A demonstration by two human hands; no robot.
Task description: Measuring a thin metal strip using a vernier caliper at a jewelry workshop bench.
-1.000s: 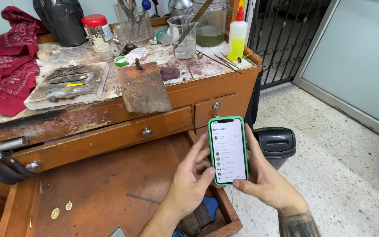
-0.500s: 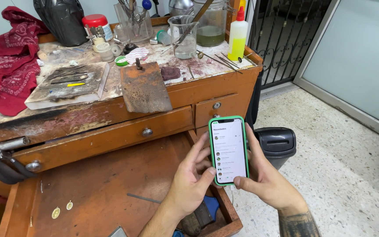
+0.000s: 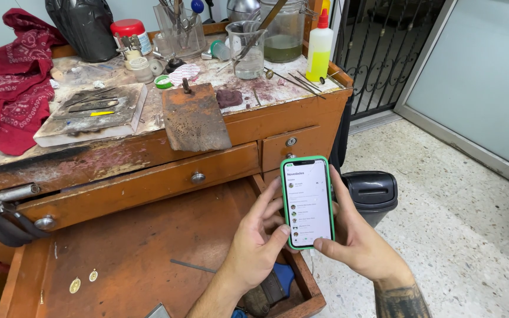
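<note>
A person holds a smartphone [image 3: 307, 202] in a green case upright in both hands above the open wooden drawer [image 3: 136, 259] of a worn workbench [image 3: 148, 147], its lit screen showing a list. The left hand [image 3: 257, 247] cradles the phone's left edge, fingers spread along the side and thumb pressed near the lower corner of the screen. The right hand [image 3: 357, 238] wraps the right edge from behind, its thumb touching the bottom of the case; a tattoo marks that forearm. Two small gold-coloured medallions [image 3: 83, 280] lie on the drawer floor, well apart from the hands. On the benchtop sit a rusty metal plate [image 3: 194, 118], a tray of tools [image 3: 92, 113], a red cloth [image 3: 16, 88], a glass beaker [image 3: 247, 50] and a yellow squeeze bottle [image 3: 319, 50]. A black bin [image 3: 372, 194] stands on the speckled floor just beside the right hand.
</note>
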